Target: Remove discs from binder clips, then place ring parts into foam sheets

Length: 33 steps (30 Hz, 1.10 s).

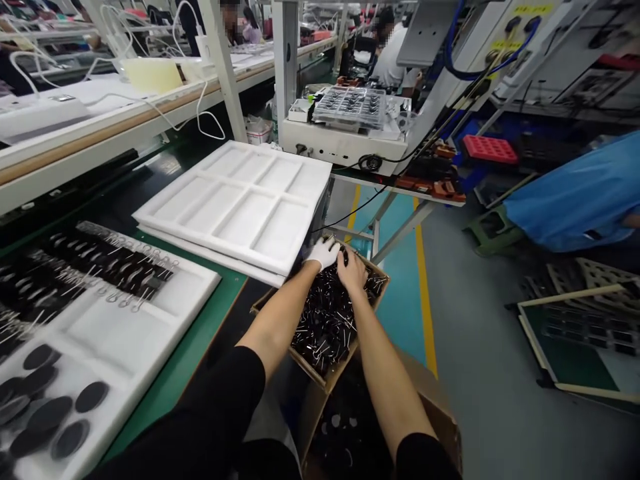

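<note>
A cardboard box (327, 385) full of loose black binder clips (325, 320) with silver wire handles is in front of me. My left hand (323, 253), in a white glove, lies over the clips at the box's far end, fingers apart. Right beside it, my bare right hand (353, 270) is curled at the same end; a black binder clip shows between its thumb and fingers. Its other fingertips are hidden among the clips. On the left, a white foam tray (113, 327) holds rows of binder clips (115, 263) and several black discs (56, 413).
Stacked white compartment trays (235, 200) lie on the green bench (223, 313) beyond the box. Below is a larger open carton (440, 413) with dark round pieces. A white machine (345, 143) bears clear plastic trays (350, 107). On the right are a blue-covered stool (495, 230) and a rack (575, 340).
</note>
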Available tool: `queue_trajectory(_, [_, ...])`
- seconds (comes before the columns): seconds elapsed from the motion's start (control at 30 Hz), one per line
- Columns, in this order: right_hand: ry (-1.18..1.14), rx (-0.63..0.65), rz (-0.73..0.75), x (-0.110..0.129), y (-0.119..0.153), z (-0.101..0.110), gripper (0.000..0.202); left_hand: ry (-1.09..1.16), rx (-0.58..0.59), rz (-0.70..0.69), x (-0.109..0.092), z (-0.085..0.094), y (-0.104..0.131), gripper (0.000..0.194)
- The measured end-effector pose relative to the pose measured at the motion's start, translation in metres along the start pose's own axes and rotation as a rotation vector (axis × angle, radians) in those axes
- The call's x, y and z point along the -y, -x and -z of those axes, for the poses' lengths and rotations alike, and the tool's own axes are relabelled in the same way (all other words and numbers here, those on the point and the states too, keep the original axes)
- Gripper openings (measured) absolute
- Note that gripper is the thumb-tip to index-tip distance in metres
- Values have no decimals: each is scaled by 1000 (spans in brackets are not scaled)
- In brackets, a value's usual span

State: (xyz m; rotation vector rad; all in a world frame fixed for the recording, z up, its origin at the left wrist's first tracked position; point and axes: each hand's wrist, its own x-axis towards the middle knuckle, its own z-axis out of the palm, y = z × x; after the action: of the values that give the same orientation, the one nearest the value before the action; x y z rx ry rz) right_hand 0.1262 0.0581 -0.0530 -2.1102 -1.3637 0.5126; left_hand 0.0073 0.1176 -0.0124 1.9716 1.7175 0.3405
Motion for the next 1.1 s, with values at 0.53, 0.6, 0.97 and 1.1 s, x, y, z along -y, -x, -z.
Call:
queue_trajectory(0.53, [-109, -223, 38, -11, 24, -15, 41, -170, -203, -257, 6, 0, 31, 52])
queue_trajectory(0.6, [-105, -242, 35, -10, 22, -16, 45, -99, -205, -155, 6, -1, 19, 58])
queue_trajectory(0.97, [-262, -251, -34, 6, 28, -22, 41, -78, 51, -53, 12, -24, 29, 68])
queue_trajectory(1.1, [-332, -310, 4, 0, 28, -27, 48, 43, 81, 33, 3, -13, 20, 89])
